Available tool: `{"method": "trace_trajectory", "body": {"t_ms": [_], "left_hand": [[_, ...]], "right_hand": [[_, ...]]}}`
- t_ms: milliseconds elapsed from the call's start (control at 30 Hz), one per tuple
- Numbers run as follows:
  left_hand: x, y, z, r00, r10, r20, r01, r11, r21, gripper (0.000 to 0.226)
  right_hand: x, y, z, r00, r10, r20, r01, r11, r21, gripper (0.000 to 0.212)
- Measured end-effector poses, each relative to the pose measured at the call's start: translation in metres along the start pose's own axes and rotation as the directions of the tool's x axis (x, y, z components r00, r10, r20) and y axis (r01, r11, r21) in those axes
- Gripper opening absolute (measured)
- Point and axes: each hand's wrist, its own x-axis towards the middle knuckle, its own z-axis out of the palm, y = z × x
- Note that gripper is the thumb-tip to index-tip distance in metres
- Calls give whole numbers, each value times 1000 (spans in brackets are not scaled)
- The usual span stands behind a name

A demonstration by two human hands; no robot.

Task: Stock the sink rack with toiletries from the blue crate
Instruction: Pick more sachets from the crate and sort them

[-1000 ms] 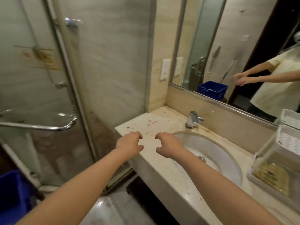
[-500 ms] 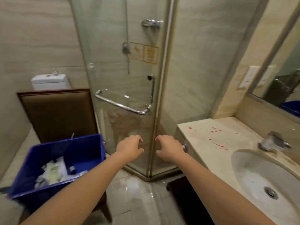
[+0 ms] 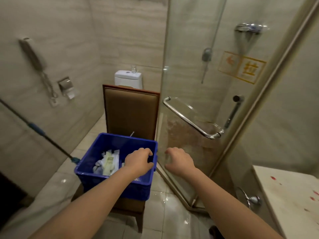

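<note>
Empty grips at the blue crate (image 3: 89,180) on the chair (image 3: 131,111)

The crate sits upright on the chair seat, mouth up, its long axis running left to right across the view; pale toiletry packets (image 3: 108,163) lie in its left half, most pointing away from the person; the left grip (image 3: 139,163) hovers over the crate's right end, fingers loosely curled, grasping nothing; the right grip (image 3: 179,162) hangs just beside the crate, before the shower glass (image 3: 189,66), likewise released.

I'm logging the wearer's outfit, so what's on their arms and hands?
The left arm and right arm are bare to the frame's edge; no sleeve shows. The left hand and right hand wear no gloves, and no watch, bracelet or ring is visible.
</note>
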Motion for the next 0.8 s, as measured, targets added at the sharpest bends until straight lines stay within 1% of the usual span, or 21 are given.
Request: {"method": "trace_trajectory", "body": {"t_ms": [133, 333, 600, 700, 800], "left_hand": [[17, -20, -1, 993, -111, -27, 110, 994, -24, 44], [32, -45, 1, 965, -253, -61, 250, 966, -59, 43], [34, -76, 6, 888, -445, -115, 439, 896, -69, 40], [31, -87, 11, 855, -505, -120, 497, 863, -89, 42], [31, -98, 13, 837, -536, -113, 530, 844, -76, 44]], "right_hand": [[41, -12, 8, 995, -101, 24, 101, 995, 0, 48], [97, -24, 18, 965, -234, 117, 237, 971, -21, 54], [146, -41, 39, 911, -368, 184, 370, 929, 25, 53], [157, -48, 49, 895, -393, 211, 395, 918, 34, 47], [167, -54, 59, 882, -405, 240, 409, 912, 32, 42]]}}
